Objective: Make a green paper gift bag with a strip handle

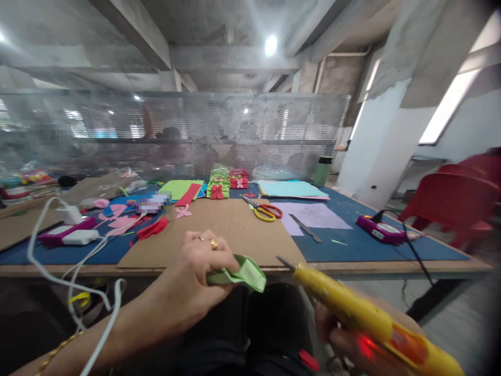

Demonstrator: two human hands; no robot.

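My left hand (205, 266) is closed around a folded piece of green paper or felt (248, 272), held just past the table's near edge. Its far end sticks out from my fingers and gapes a little. Gripped in my right hand (348, 337) is a yellow hot glue gun (352, 303), with a red light glowing near its handle. The nozzle points up and left toward the green piece, apart from it. On the brown cardboard (242, 235) beyond lie scissors (266, 211) with red and yellow handles.
Small green bags (218, 184) and a red bag (239, 180) stand at the back. A craft blade (307, 228) lies on lilac sheets (324, 215). Purple power strips (379, 230) sit on the right and left. A white cable (35, 230) hangs over the front left edge.
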